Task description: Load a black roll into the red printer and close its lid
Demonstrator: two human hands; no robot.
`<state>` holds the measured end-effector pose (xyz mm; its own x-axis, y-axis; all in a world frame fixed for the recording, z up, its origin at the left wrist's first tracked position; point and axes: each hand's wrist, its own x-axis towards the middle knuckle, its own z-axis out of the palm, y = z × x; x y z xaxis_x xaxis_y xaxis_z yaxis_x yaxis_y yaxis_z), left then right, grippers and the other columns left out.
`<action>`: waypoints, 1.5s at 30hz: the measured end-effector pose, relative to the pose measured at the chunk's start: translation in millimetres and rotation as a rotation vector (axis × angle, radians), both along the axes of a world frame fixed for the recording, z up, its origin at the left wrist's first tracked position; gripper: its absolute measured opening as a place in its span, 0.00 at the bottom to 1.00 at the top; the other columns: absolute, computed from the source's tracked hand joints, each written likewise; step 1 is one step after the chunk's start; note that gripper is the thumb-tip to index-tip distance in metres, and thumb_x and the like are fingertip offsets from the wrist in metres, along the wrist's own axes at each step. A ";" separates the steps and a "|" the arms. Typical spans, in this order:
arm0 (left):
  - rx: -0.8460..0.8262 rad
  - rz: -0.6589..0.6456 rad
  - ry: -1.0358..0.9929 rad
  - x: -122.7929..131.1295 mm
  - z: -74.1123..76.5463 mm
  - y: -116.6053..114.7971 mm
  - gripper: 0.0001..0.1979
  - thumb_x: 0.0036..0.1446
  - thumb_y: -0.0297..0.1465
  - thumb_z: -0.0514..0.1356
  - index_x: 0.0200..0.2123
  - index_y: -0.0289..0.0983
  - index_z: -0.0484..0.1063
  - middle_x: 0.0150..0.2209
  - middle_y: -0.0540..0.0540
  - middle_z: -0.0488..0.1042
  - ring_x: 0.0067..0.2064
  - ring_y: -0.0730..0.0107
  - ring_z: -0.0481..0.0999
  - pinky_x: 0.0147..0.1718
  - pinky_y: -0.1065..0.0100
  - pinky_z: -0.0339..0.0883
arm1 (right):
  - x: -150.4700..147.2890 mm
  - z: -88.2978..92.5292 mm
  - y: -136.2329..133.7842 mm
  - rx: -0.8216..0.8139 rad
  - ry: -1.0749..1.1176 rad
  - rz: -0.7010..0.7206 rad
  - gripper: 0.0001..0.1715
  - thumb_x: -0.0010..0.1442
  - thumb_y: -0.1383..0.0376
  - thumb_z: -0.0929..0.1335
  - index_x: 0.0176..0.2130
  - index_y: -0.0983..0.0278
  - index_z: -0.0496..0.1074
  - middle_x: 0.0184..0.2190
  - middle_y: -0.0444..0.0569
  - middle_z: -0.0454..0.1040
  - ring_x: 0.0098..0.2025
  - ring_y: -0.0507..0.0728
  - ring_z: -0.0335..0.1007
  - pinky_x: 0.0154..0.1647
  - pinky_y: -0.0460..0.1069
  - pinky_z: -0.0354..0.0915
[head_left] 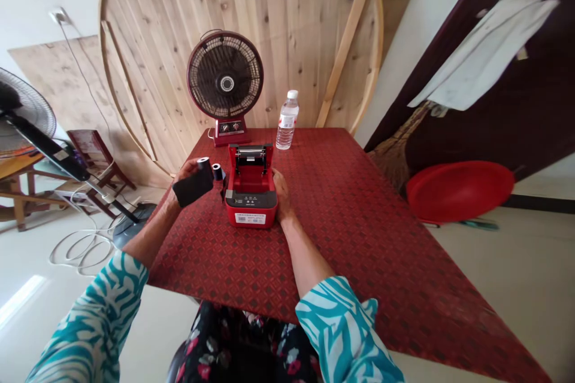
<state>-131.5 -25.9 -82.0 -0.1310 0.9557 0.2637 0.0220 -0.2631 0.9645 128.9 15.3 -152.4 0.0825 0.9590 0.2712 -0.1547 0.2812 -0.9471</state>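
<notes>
A small red and black printer [251, 198] stands on the table, its lid raised and the roll compartment facing me. My right hand [282, 194] lies along the printer's right side, fingers curled round it and partly hidden behind. To the left of the printer, my left hand [185, 170] holds up a paper roll [205, 169] with a white core end; a loose dark strip of it hangs toward me. Most of the left fingers are behind that strip. Between this roll and the printer, a second dark paper roll [217, 172] stands on the table.
A red patterned cloth covers the table [350, 215]. At the back stand a dark red fan [226, 81] and a clear water bottle [287, 121]. A floor fan [49, 143] with coiled cable is at left; a red basin [460, 191] and a broom are at right.
</notes>
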 end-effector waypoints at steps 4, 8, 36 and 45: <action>0.095 -0.279 0.315 38.3 37.7 -0.2 0.21 0.52 0.37 0.66 0.50 0.39 0.74 0.42 0.44 0.79 0.44 0.62 0.79 0.44 0.63 0.73 | -0.6 -2.6 3.4 0.006 0.015 -0.013 0.39 0.58 0.37 0.60 0.53 0.62 0.71 0.58 0.55 0.73 0.61 0.62 0.65 0.67 0.61 0.57; 0.129 -0.347 0.829 71.0 52.5 13.0 0.16 0.53 0.29 0.63 0.47 0.39 0.77 0.46 0.45 0.79 0.46 0.64 0.78 0.48 0.64 0.70 | -0.9 -5.2 6.7 0.002 0.030 0.016 0.37 0.59 0.38 0.61 0.53 0.60 0.71 0.58 0.53 0.73 0.61 0.62 0.66 0.66 0.60 0.58; 0.142 0.163 0.169 63.7 18.7 23.9 0.23 0.55 0.43 0.64 0.51 0.38 0.71 0.52 0.41 0.76 0.55 0.57 0.74 0.53 0.60 0.68 | -0.8 2.5 -0.7 -0.016 0.038 0.008 0.34 0.60 0.40 0.60 0.52 0.58 0.72 0.57 0.50 0.74 0.62 0.60 0.65 0.68 0.59 0.56; 0.108 0.012 0.124 65.8 14.3 22.0 0.29 0.61 0.52 0.55 0.57 0.40 0.71 0.58 0.43 0.74 0.62 0.55 0.69 0.58 0.58 0.64 | -2.6 -0.9 3.1 -0.014 0.071 0.005 0.35 0.62 0.40 0.58 0.55 0.59 0.69 0.58 0.52 0.72 0.62 0.59 0.65 0.67 0.59 0.57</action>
